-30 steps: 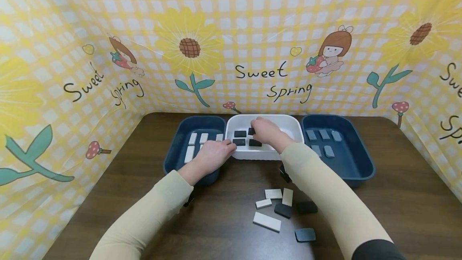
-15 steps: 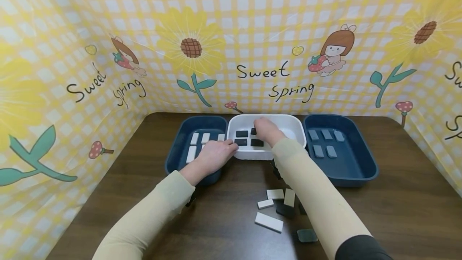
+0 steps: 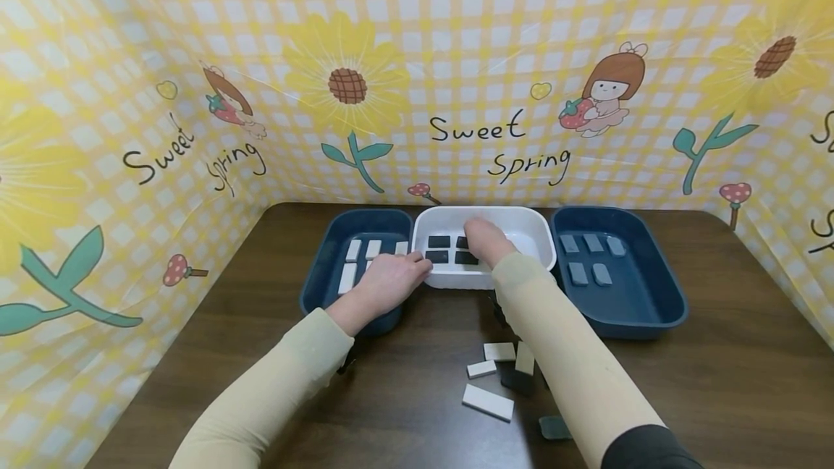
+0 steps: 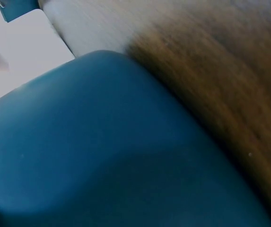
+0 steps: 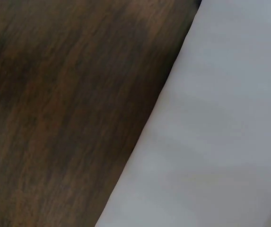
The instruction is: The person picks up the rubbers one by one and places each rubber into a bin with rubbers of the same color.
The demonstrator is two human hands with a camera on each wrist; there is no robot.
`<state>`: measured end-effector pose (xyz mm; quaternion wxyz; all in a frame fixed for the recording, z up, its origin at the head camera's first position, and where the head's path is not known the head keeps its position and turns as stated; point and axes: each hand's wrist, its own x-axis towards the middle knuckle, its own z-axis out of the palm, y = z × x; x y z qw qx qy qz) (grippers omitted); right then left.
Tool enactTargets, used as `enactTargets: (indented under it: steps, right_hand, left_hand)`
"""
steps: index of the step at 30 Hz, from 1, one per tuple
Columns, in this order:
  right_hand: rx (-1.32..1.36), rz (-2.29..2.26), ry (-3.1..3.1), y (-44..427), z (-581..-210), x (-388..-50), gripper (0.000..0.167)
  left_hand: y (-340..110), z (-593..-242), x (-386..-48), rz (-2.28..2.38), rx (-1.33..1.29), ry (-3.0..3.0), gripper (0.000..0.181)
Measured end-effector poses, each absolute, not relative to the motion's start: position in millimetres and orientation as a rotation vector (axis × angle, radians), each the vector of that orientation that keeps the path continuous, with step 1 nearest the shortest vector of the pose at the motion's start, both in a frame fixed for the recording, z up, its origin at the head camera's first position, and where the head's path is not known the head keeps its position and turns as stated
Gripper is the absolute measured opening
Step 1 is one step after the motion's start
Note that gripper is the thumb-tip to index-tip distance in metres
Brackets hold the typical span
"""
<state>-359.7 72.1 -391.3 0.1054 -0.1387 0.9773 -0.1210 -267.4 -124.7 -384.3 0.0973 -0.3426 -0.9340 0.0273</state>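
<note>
In the head view, my left hand (image 3: pixel 394 279) reaches over the left blue tray (image 3: pixel 311 294), its fingers bent over the near left rim of the white tray (image 3: pixel 482 280). My right hand (image 3: pixel 490 241) is down inside the white tray, fingertips at a black block (image 3: pixel 462 242) that it seems to pinch; the hand partly covers this block. Beside it lie other black blocks (image 3: pixel 439 242) in two rows. The left wrist view shows the blue tray's outer wall (image 4: pixel 102 132); the right wrist view shows the white tray's side (image 5: pixel 211 123). Neither shows fingers clearly.
White blocks (image 3: pixel 347 278) lie inside the left blue tray. The right blue tray (image 3: pixel 651 310) holds several grey-blue blocks (image 3: pixel 577 273). On the wooden table (image 3: pixel 391 411), nearer me, lie white blocks (image 3: pixel 488 402), a black block (image 3: pixel 517 381) and a grey-blue block (image 3: pixel 554 427), partly under my right forearm.
The right forearm has swung left over the loose blocks. The black block at my right fingertips has lowered slightly into line with its neighbour. My left hand stays at the rim.
</note>
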Motion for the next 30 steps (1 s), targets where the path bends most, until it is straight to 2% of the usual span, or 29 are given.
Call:
enactTargets:
  steps: [17,23,30]
  right_hand:
    - [-0.393,-0.422,2.849,73,-388,-361,0.031]
    - [-0.468,-0.319,2.882,73,-367,-355,0.025]
    - [-0.61,-0.207,2.979,75,-331,-347,0.034]
  left_hand:
    - [-124,-385,-267,0.097,-0.996,-2.767,0.013]
    - [-124,-386,-267,0.102,-1.003,-2.768,0.012]
    - [-125,-384,-268,0.093,-1.002,-2.761,0.012]
